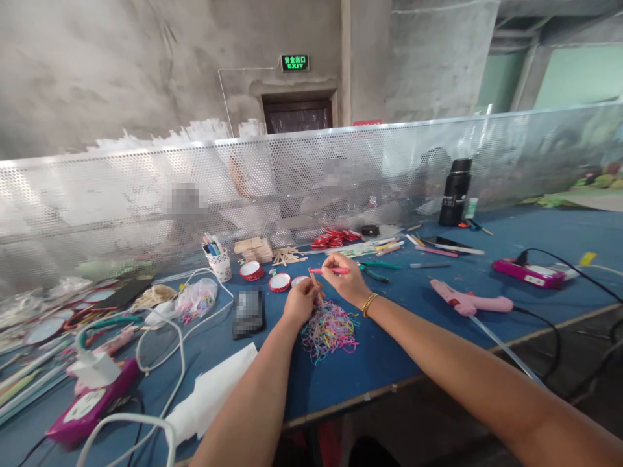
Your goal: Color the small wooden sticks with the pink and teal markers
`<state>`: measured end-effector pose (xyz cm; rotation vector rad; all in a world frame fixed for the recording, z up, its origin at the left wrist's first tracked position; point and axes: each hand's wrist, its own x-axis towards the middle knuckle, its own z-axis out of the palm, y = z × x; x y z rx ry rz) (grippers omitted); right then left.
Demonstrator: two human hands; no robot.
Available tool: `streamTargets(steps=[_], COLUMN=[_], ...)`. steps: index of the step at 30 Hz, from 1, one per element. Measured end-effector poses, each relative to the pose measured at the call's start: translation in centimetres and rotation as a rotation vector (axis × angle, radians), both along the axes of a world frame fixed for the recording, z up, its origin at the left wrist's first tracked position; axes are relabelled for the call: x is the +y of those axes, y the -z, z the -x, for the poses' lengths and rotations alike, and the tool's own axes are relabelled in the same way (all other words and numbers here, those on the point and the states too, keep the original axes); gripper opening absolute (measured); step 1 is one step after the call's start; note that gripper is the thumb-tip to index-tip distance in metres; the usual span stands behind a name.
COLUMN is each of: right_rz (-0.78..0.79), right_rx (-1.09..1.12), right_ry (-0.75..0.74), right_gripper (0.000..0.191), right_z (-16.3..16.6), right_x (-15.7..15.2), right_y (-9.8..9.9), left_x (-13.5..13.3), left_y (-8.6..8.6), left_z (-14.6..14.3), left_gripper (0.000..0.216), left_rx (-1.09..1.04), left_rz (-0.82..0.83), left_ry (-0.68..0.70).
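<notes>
Stick (316,281), slim, pale wood, pinched by left hand (299,302) beside tangled multicoloured strands (329,334); pen-like rod (318,270), smooth, red, gripped in right hand's (347,281) curled fingers, end near stick's top.

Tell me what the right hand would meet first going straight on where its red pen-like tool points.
Most likely the wooden stick in the left hand. The right hand's red pen-like tool already overlaps its top here; whether they touch is unclear.
</notes>
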<state>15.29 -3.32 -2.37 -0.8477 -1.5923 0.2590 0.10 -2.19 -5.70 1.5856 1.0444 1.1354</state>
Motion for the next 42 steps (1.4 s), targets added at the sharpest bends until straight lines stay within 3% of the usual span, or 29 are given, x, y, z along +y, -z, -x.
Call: streamTargets(steps=[10, 20, 25, 33, 42], right_rz=[-0.008, 0.062, -0.022, 0.038, 0.022], right_rx=[0.051, 0.108, 0.060, 0.132, 0.059], right_ry=[0.009, -0.111, -0.079, -0.061, -0.030], right_gripper=[0.008, 0.024, 0.018, 0.003, 0.009], right_z=[-0.13, -0.20, -0.21, -0.07, -0.08], right_x=[0.06, 0.29, -0.11, 0.20, -0.11], right_y=[-0.21, -0.09, -0.44, -0.11, -0.22], left_x=[-0.20, -0.15, -0.22, 0.18, 0.25], left_y=[-0.18, -0.31, -0.46, -0.01, 0.01], left_z=[-0.02, 0.05, 0.09, 0.17, 0.13], left_gripper=[0.009, 0.012, 0.013, 0.015, 0.014], left_rx=[0.006, 0.003, -0.007, 0.018, 0.013], left_rz=[0.000, -0.041, -0.035, -0.017, -0.020], left_ry=[-0.007, -0.010, -0.016, -0.027, -0.015])
